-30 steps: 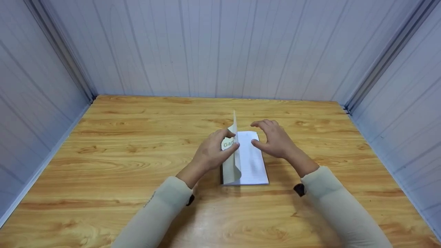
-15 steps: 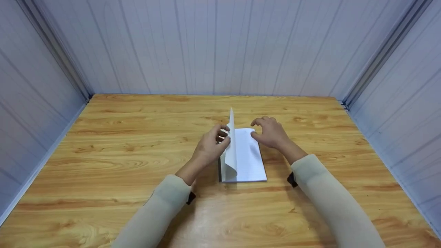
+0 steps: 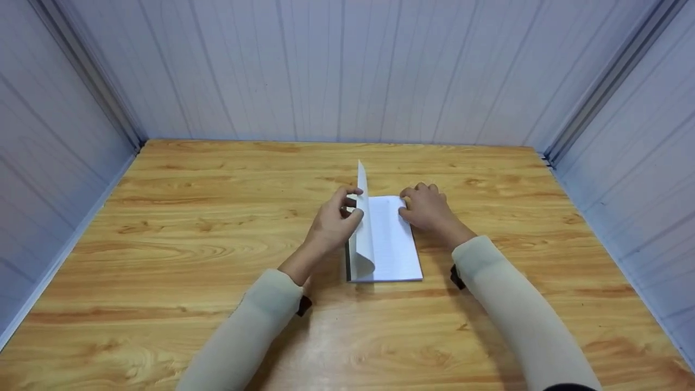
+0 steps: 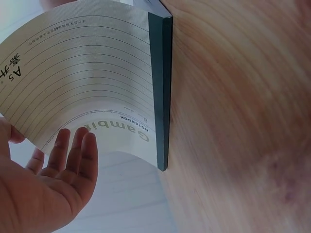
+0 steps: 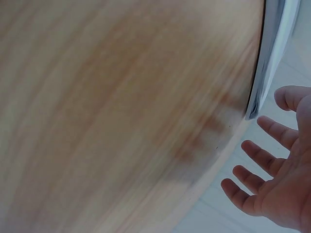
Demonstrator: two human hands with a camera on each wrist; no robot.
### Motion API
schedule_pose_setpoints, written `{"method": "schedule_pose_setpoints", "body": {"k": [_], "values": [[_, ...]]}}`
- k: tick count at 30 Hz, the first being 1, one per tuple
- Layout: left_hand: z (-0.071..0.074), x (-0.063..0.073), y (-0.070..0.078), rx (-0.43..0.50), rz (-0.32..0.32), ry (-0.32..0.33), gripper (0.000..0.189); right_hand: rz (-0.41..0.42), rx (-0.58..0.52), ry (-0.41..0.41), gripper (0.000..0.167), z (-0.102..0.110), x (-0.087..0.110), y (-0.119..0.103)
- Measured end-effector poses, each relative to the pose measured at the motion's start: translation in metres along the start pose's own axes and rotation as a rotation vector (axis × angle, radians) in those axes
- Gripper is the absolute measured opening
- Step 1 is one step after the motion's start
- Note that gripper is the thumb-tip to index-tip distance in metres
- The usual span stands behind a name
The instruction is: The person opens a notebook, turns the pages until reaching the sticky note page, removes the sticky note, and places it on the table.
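Observation:
A notebook [image 3: 395, 247] lies on the table, its white lined page facing up. Its pale cover [image 4: 87, 58], printed "Gambit NOTEBOOK", stands raised and bowed beside the dark green spine [image 4: 163, 92]. With thumb and fingers, my left hand [image 3: 332, 222] pinches the cover's free edge; the other fingers curve loosely along its outer face. At the page's top right corner is my right hand [image 3: 429, 209], thumb and index finger apart. In the right wrist view, the fingers [image 5: 265, 162] are spread and bent loosely close to the notebook's corner.
The wood-grain table [image 3: 217, 217] extends around the notebook. Pale panelled walls [image 3: 326, 70] enclose it at the back and both sides. Dark wrist devices [image 3: 457, 277] sit under the light sleeves [image 3: 510, 293].
The cover has swung slightly left and more upright in my left hand. My right hand has come lower, to the top right corner of the page, with thumb and index closer together.

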State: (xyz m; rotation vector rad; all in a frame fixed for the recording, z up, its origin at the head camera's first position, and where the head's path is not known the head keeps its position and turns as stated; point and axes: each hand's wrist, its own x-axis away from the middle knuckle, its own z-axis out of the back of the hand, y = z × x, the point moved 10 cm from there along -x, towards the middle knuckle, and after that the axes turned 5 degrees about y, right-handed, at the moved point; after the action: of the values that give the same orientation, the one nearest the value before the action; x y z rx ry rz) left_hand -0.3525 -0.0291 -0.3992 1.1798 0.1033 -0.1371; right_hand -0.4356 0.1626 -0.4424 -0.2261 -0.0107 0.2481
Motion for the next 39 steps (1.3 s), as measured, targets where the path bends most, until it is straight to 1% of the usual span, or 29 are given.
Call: {"method": "schedule_pose_setpoints", "body": {"k": [5, 10, 19, 24, 28, 33, 36, 39], "values": [[-0.002, 0.0, -0.002, 0.018, 0.001, -0.005, 0.036, 0.007, 0.016, -0.018, 0.048, -0.004, 0.0, 0.001], [-0.001, 0.001, -0.004, 0.019, -0.01, -0.006, 0.037, 0.018, 0.033, -0.009, 0.049, -0.007, -0.001, 0.002], [0.003, 0.001, -0.008, 0.038, 0.022, 0.001, 0.036, 0.041, 0.052, 0.01, 0.049, -0.009, -0.004, -0.003], [0.004, 0.002, -0.009, 0.036, 0.025, 0.005, 0.035, 0.044, 0.044, 0.016, 0.048, -0.008, -0.004, -0.006], [0.003, 0.002, -0.009, 0.045, 0.028, 0.005, 0.035, 0.033, 0.019, 0.022, 0.047, -0.005, -0.004, -0.006], [0.002, 0.001, -0.01, 0.061, 0.029, -0.008, 0.035, -0.004, -0.031, 0.03, 0.044, -0.002, -0.004, -0.004], [0.003, 0.001, -0.011, 0.061, 0.027, -0.009, 0.035, -0.034, -0.099, 0.029, 0.042, -0.001, -0.004, -0.003], [0.004, 0.002, -0.012, 0.059, 0.027, -0.006, 0.036, -0.063, -0.196, 0.023, 0.042, 0.0, -0.003, -0.003]]}}
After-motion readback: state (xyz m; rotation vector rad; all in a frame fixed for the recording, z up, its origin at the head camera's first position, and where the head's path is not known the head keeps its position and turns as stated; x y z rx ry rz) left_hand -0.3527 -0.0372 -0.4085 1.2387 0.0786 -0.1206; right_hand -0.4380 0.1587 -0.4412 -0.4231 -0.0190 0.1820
